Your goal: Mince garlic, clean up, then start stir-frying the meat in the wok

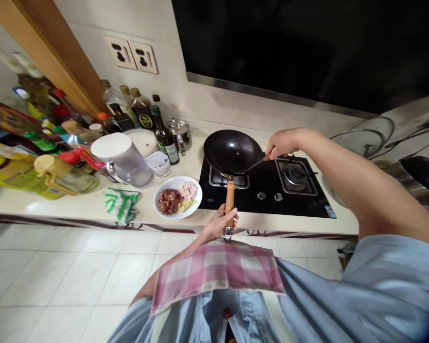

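Observation:
A black wok [232, 150] sits tilted over the left burner of the black gas stove [264, 205]. Its wooden handle [230, 195] points toward me, and my left hand [220, 223] is wrapped round the lower end. From the right, my right hand [283, 143] grips the wooden handle of a spatula [254, 165], whose dark metal end reaches into the wok. Left of the stove stands a white plate [178, 214] with dark minced meat [169, 201], pale pink meat [188, 189] and chopped yellowish pieces [186, 205].
Bottles, a clear pitcher [128, 159] and a small white container [158, 164] crowd the counter's left side. A green-white cloth [122, 204] lies near the front edge. The right burner [296, 176] has no pan. A dark range hood [307, 47] hangs above; a pot [407, 178] stands far right.

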Demonstrator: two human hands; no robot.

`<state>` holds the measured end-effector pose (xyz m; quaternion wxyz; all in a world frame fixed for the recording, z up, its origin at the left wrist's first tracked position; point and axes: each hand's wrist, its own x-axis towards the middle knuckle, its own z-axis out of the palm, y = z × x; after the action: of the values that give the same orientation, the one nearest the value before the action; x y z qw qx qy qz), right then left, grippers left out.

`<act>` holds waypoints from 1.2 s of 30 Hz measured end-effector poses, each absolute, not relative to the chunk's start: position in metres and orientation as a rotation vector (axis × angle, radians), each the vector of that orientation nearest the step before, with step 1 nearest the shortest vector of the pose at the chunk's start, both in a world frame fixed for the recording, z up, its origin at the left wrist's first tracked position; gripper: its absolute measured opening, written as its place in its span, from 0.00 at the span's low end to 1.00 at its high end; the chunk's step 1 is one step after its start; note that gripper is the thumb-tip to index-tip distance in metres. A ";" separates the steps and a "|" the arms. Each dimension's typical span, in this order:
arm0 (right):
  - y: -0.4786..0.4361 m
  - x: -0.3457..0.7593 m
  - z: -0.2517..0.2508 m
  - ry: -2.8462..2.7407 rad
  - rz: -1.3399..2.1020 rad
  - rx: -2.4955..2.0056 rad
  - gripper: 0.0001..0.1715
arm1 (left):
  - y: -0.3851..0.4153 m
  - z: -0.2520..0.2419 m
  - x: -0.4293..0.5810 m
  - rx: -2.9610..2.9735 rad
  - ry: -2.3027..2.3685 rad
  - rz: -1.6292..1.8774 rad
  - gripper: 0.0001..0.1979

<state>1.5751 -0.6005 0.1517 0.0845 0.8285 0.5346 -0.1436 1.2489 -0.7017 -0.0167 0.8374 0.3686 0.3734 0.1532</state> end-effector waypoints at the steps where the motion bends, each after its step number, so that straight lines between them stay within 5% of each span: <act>1: -0.598 1.570 0.146 1.637 -0.381 2.521 0.18 | -0.701 -0.016 1.250 0.783 0.780 0.326 0.29; 8: -0.597 1.509 0.120 1.807 -0.081 2.208 0.05 | -0.701 -0.013 1.251 0.819 0.776 0.305 0.28; 18: -0.625 1.482 0.184 1.697 -0.200 1.923 0.12 | -0.697 -0.015 1.250 0.841 0.762 0.335 0.29; 25: -0.619 1.466 0.142 1.723 -0.082 2.119 0.19 | -0.700 -0.017 1.249 0.861 0.756 0.348 0.29; 36: -0.619 1.473 0.182 1.736 -0.364 1.982 0.12 | -0.695 -0.008 1.243 0.850 0.795 0.332 0.18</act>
<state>1.4731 -0.6190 0.1822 0.2388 0.7236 0.6338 -0.1329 1.2434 -0.6954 -0.0081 0.8223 0.3997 0.3737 0.1560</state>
